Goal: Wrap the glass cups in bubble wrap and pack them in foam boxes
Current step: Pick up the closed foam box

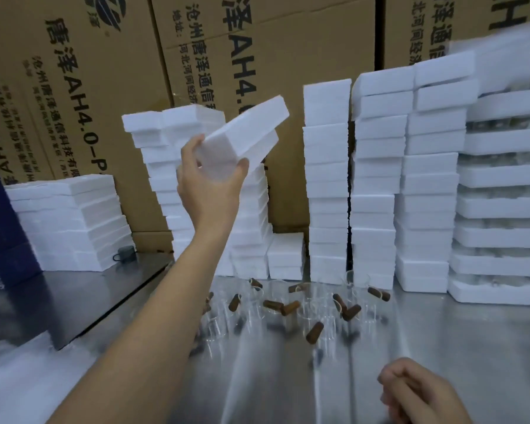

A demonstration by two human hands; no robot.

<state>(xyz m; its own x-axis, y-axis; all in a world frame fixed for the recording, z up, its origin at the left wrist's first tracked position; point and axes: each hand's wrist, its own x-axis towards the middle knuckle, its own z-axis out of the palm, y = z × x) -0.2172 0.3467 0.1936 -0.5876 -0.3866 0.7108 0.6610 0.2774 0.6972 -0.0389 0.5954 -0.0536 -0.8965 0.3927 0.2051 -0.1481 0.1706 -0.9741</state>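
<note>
Left hand [208, 175]: raised above the table, thumb and fingers clamped on one end of a white rectangular foam box [245, 130]. The box is held clear of the stacks and tilted, its far end pointing up and to the right. Its surface is plain, matte and unmarked.

Right hand [416, 393]: low at the near edge, fingers curled in; nothing is visible in its grip.

Clear glass cups with brown cylindrical handles [312, 310]: clustered on the grey metal table [456, 347], mid-table, unwrapped, handles pointing various ways. The glass is blurred and individual cups are hard to separate.

Tall stacks of white foam boxes [377, 179] stand just behind the cups, against brown printed cardboard cartons [83, 87].
</note>
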